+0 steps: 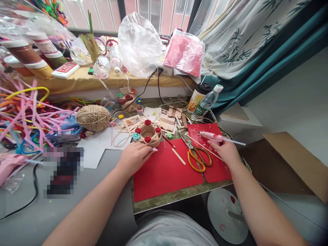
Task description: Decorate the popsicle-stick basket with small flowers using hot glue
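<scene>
**Stick basket rimmed with roses, glue gun close by**

Head view: The person's work sits at the middle of the frame: a small hexagonal basket [149, 134] built of stacked wooden sticks, standing upright on the far edge of a red felt sheet [164, 172]. Red paper roses already sit around its rim, at about 12, 3, 6 and 9 o'clock on the ring, and a blue flower [135, 136] is fixed at its 8 o'clock side. So the walls look built and most of the decoration appears to be on; loose sticks [167, 124] lying just beyond the basket at 1 o'clock, and one single stick [178, 156] on the felt, suggest material is still unused.

The left hand [133, 157] lies knuckles up at the basket's 7 o'clock, forearm running in from the lower left. Its fingers are curled loosely and the fingertips touch the basket's near wall; they steady it rather than grip it.

The right hand [225, 150] rests at 3 o'clock from the basket, well apart from it, forearm coming from the lower right. Its fingers bend round the rear of a pink glue gun [214, 136], whose nozzle points left toward the basket; whether the hand truly clasps the gun or only rests against it is hard to tell, since the palm side is hidden. A thin wooden skewer [202, 146] passes under the fingers. Orange-handled scissors [197, 157] lie on the felt between the two hands. A ball of twine [93, 118] sits at 10 o'clock from the basket.
</scene>
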`<state>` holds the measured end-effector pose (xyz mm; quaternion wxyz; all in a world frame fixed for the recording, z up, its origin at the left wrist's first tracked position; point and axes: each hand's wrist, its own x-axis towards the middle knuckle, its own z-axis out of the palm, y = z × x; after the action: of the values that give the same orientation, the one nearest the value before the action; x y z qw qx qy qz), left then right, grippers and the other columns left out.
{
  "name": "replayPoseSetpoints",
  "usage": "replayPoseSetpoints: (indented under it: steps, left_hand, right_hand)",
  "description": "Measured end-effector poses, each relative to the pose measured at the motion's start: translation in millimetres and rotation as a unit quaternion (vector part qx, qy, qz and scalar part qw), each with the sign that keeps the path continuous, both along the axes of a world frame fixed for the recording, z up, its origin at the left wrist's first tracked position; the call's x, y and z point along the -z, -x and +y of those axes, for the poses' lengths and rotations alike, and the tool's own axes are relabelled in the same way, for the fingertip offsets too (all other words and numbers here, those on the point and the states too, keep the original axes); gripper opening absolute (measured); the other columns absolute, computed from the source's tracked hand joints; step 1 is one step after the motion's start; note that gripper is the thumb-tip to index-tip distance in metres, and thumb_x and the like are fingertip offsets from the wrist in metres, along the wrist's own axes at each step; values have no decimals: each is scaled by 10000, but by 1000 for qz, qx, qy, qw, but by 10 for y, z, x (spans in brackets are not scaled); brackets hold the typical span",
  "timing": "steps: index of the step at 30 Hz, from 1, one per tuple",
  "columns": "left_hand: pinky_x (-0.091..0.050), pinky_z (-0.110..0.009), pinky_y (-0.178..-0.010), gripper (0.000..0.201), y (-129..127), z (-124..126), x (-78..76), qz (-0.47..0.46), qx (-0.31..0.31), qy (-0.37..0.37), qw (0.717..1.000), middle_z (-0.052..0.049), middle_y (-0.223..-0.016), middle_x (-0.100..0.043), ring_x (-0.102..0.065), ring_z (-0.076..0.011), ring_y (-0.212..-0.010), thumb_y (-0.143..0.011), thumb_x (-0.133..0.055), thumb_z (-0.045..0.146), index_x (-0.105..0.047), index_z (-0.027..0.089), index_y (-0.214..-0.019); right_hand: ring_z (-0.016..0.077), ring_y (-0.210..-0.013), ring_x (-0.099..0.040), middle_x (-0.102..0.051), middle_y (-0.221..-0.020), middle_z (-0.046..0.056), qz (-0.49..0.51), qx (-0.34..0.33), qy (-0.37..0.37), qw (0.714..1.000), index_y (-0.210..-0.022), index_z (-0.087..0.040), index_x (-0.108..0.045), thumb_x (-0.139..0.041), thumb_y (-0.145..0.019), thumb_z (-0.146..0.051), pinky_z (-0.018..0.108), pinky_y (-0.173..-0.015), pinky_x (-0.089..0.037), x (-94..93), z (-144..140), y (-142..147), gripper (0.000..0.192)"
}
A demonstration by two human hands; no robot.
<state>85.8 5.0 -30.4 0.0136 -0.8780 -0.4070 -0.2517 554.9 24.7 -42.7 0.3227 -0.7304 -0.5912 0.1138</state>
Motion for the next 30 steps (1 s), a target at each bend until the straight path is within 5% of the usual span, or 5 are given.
replayPoseSetpoints:
  steps: [3, 6, 11, 16, 30]
  left_hand:
    - [-467, -339, -730, 190, 2, 11, 13, -1, 1, 5, 1000, -34, -851, -769, -699, -182, -798, -1066, -566, 293, -726, 240, -978]
    - [-472, -339, -731, 185, -1, 18, 20, -3, 0, 9, 1000, -39, -854, -773, -702, -182, -795, -1064, -570, 301, -725, 237, -987]
    - [-502, -348, -760, 162, -19, 9, 17, -11, -3, 27, 1000, -34, -879, -789, -727, -192, -827, -1051, -594, 304, -732, 237, -996]
    - [-538, -346, -772, 182, -26, 0, 8, -28, -3, 19, 999, -52, -895, -801, -752, -200, -832, -1048, -599, 322, -737, 228, -975]
    - [-515, -332, -731, 147, 8, 15, -32, -94, -25, 21, 995, -11, -816, -735, -687, -177, -762, -997, -688, 329, -649, 234, -891]
  right_hand:
    - [250, -805, -625, -676, -905, 80, -50, 36, -57, 996, -887, -214, -670, -755, -807, -617, 380, -765, -494, 18, -244, 21, 419]
    - [234, -744, -563, -570, -781, 25, -77, 70, -160, 982, -746, -263, -523, -719, -894, -537, 388, -763, -485, -68, -591, 321, 367]
    - [251, -897, -683, -721, -1017, 73, 22, -253, -30, 967, -1040, -259, -683, -655, -1002, -336, 387, -824, -547, -220, -728, 1374, 90]
    - [229, -834, -705, -742, -985, 65, 29, -360, 20, 932, -1082, -236, -721, -718, -963, -270, 377, -792, -564, -228, -295, 2151, 123]
    - [234, -912, -708, -745, -943, 67, 58, -398, -50, 914, -1005, -261, -743, -554, -1074, -295, 375, -862, -570, 12, -47, 2314, 204]
